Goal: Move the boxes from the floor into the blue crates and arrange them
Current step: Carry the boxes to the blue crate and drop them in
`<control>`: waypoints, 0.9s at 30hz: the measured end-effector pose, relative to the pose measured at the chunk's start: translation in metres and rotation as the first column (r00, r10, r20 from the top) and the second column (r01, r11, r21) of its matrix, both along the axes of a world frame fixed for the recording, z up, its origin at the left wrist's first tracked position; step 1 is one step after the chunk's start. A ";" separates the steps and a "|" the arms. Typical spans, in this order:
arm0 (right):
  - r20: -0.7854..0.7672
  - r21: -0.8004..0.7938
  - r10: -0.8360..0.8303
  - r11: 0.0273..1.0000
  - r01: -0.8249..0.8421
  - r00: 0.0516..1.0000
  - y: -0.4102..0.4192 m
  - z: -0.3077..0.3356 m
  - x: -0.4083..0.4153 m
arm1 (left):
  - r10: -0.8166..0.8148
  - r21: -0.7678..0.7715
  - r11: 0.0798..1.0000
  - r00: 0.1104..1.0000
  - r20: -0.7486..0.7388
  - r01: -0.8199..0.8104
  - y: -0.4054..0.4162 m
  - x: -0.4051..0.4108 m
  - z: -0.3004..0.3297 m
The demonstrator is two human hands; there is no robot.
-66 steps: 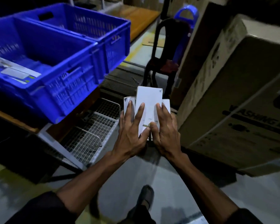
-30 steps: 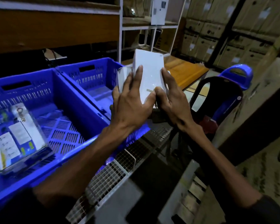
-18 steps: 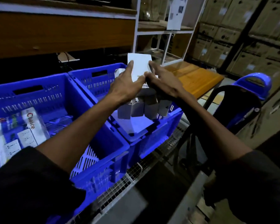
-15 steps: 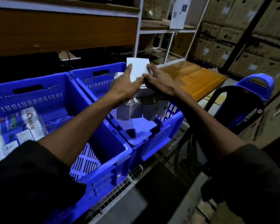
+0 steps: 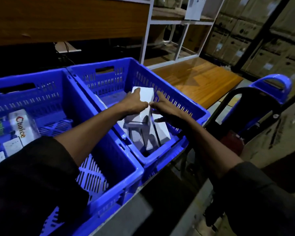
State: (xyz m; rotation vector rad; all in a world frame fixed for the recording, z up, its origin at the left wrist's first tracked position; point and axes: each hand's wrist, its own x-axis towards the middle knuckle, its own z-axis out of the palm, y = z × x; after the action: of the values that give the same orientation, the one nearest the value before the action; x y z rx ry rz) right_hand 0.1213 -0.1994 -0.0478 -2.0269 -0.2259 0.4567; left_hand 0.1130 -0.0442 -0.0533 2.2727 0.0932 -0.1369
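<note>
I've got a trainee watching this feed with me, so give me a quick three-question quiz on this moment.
1. True or false: the white boxes are in the right crate.
2. Which crate holds the pack printed "Choice"? A left crate B right crate
3. Fill in: the left hand and right hand rest on top of the ____.

Key: 1 true; 2 A; 3 white boxes.

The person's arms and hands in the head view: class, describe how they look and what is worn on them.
Both forearms are bare. The left sleeve and right sleeve are dark, loose cloth pushed up towards the elbows. The left hand and right hand are ungloved; no rings, watch or markings show.
</note>
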 end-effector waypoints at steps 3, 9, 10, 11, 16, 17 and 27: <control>-0.056 0.220 -0.063 0.973 0.074 0.996 0.004 -0.002 0.001 | 0.085 0.083 0.992 0.989 0.118 -0.095 0.002 0.005 -0.003; 0.242 -0.117 -0.034 0.991 0.064 0.970 -0.001 0.000 0.002 | -0.024 0.268 0.963 0.986 0.167 -0.022 -0.001 -0.004 0.000; 0.299 -0.215 0.013 0.975 0.055 0.954 -0.004 0.000 -0.002 | -0.063 0.305 0.952 0.987 0.148 0.015 -0.005 -0.009 0.002; 0.349 -0.285 0.049 0.957 0.056 0.936 -0.006 0.002 -0.008 | -0.089 0.334 0.942 0.987 0.136 0.039 -0.010 -0.015 0.003; 0.618 -0.340 0.064 0.920 0.193 0.784 -0.018 0.011 -0.030 | -0.180 0.462 0.885 0.957 0.228 0.056 -0.037 -0.034 0.009; 0.667 -0.334 0.060 0.915 0.226 0.743 -0.023 0.012 -0.035 | -0.192 0.479 0.877 0.943 0.272 0.040 -0.043 -0.042 0.015; 0.923 -0.219 0.045 0.878 0.426 0.382 -0.095 -0.004 -0.166 | -0.362 0.564 0.825 0.793 0.489 0.029 -0.116 -0.158 0.009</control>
State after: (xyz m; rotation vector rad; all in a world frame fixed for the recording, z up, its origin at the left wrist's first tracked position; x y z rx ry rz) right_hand -0.0449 -0.2945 -0.0523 -2.5137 -0.5812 -0.9634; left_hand -0.0448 -0.1605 -0.0440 2.7716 -0.5090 0.5505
